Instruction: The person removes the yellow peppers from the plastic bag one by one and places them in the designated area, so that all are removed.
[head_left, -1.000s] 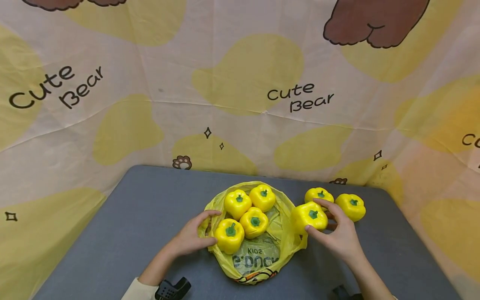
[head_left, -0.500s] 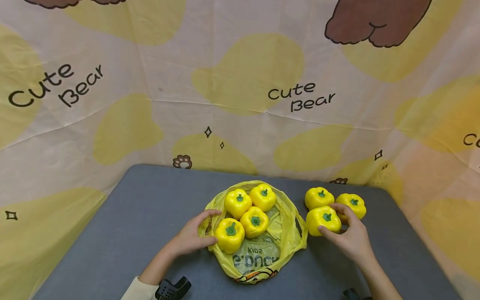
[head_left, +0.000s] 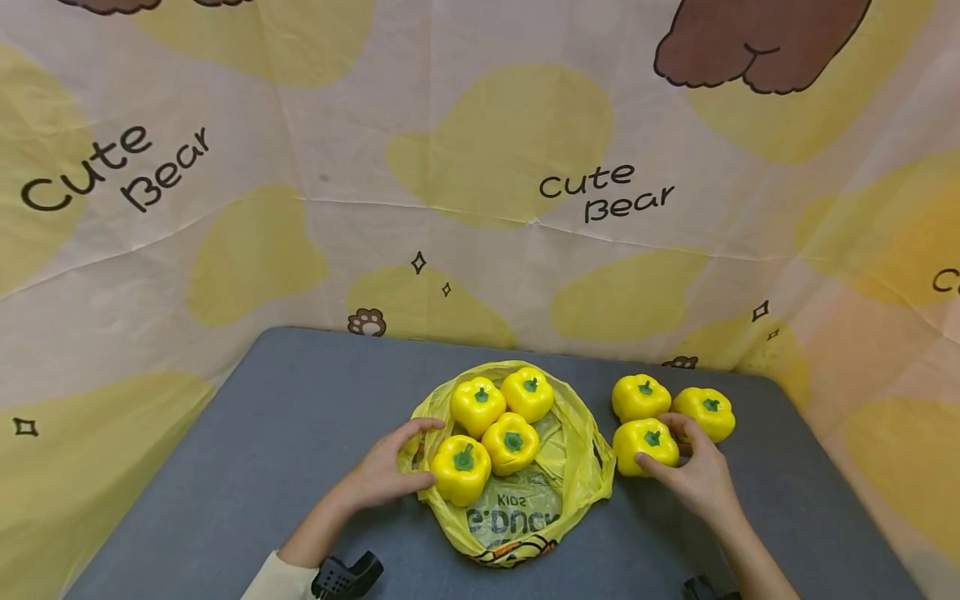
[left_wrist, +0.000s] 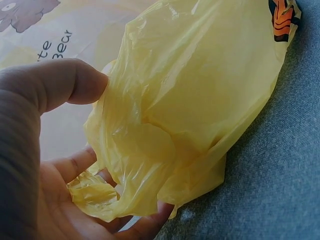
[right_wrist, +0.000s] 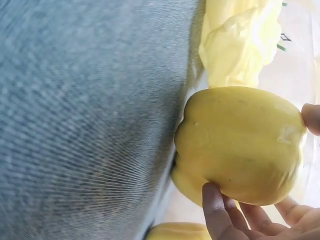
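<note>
A yellow plastic bag (head_left: 592, 475) stands with its mouth spread wide, and several yellow bell peppers (head_left: 461, 471) with green stems lie inside. At its left side, my left hand (head_left: 386, 471) holds the bag's edge; the thumb (left_wrist: 87, 82) presses the film and the fingers wrap around the bunched part. To the right of the bag, my right hand (head_left: 697, 475) grips another yellow bell pepper (head_left: 643, 447) between thumb and fingers. That pepper (right_wrist: 245, 145) looks down at table level, though the contact beneath it is hidden.
Two more yellow bell peppers, one at the back (head_left: 640, 397) and one farther right (head_left: 705, 412), sit on the grey table (head_left: 330, 375) beside the held one. A printed cloth (head_left: 480, 167) hangs behind the table's far edge.
My right hand has carried its bell pepper from the bag's right rim rightward and down beside the two other peppers. My left hand stays at the bag.
</note>
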